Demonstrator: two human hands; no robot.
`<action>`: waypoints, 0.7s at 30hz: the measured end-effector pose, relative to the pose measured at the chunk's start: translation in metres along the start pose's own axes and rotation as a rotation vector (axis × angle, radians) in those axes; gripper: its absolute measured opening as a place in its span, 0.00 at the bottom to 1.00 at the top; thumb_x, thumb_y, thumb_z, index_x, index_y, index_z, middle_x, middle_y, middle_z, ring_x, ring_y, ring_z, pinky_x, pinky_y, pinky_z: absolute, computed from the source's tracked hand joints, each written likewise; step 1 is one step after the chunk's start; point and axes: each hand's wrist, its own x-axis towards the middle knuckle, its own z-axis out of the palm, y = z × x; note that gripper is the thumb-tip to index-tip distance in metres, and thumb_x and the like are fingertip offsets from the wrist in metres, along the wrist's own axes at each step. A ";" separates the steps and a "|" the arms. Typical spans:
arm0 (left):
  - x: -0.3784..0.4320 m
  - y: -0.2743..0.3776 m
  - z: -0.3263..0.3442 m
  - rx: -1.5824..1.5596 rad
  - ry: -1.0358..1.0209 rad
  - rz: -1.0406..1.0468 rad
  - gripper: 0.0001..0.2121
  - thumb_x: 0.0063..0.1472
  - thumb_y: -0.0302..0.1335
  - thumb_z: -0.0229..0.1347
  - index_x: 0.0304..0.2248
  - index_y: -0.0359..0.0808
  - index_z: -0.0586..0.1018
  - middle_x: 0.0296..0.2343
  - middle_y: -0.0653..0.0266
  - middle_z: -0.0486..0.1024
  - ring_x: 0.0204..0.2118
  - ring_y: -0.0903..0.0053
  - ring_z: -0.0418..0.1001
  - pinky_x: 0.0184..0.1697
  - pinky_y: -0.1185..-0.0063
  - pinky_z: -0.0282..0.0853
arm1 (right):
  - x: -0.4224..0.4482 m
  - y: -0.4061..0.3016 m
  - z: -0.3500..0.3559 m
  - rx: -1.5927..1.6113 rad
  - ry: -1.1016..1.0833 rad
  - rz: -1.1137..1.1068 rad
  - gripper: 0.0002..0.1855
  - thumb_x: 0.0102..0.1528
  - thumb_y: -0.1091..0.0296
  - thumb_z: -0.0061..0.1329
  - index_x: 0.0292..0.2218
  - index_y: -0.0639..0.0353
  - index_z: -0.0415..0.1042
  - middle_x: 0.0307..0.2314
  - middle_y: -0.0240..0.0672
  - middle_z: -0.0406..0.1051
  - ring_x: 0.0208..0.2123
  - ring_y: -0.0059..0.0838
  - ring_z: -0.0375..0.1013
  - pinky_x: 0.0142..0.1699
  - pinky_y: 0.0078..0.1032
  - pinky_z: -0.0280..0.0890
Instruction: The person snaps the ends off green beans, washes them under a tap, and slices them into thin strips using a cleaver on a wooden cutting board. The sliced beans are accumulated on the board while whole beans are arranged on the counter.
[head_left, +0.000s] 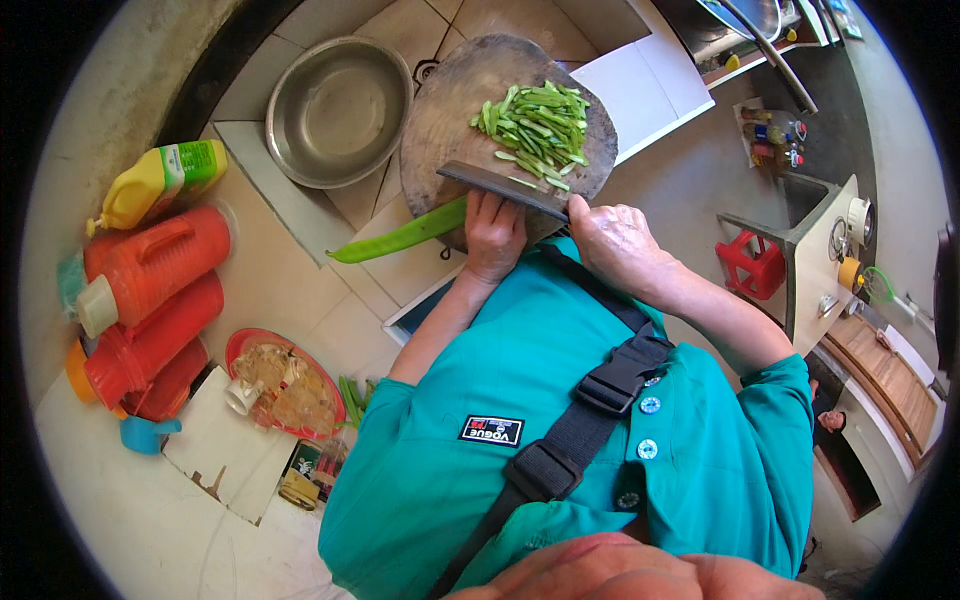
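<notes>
My left hand presses a long green pod, perhaps a sword bean, against the near edge of a round wooden chopping board. The pod's pointed end sticks out to the left past the board. In my right hand is the handle of a kitchen knife, mostly covered by my fingers. The dark knife blade runs leftward over the board, close against my left fingertips and hiding the pod's cut end. Beyond the blade lies a heap of thin green slices, with a few loose pieces nearer the knife.
A steel basin stands left of the board. On the tiled counter are a yellow jug, red thermos flasks and a red tray. A red stool and several bottles are at right. A person appears far right.
</notes>
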 end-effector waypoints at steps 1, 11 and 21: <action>-0.001 -0.001 0.002 0.000 0.010 0.005 0.11 0.46 0.17 0.60 0.33 0.31 0.80 0.33 0.51 0.74 0.39 0.47 0.70 0.47 0.60 0.67 | 0.002 -0.001 0.002 -0.010 0.014 -0.006 0.06 0.54 0.72 0.43 0.31 0.66 0.63 0.15 0.50 0.69 0.20 0.53 0.72 0.26 0.46 0.65; 0.000 0.000 -0.001 0.012 0.018 0.002 0.12 0.45 0.16 0.59 0.33 0.31 0.81 0.33 0.53 0.75 0.39 0.48 0.71 0.46 0.60 0.68 | 0.005 -0.003 -0.009 0.041 -0.032 -0.024 0.06 0.55 0.71 0.43 0.31 0.66 0.64 0.15 0.51 0.69 0.21 0.53 0.73 0.26 0.46 0.66; 0.004 -0.001 -0.001 0.001 0.019 0.020 0.08 0.47 0.17 0.59 0.30 0.30 0.80 0.32 0.52 0.75 0.36 0.50 0.71 0.43 0.63 0.69 | 0.031 -0.011 0.004 0.038 -0.001 -0.006 0.09 0.47 0.75 0.45 0.32 0.69 0.63 0.18 0.54 0.72 0.25 0.53 0.75 0.31 0.45 0.69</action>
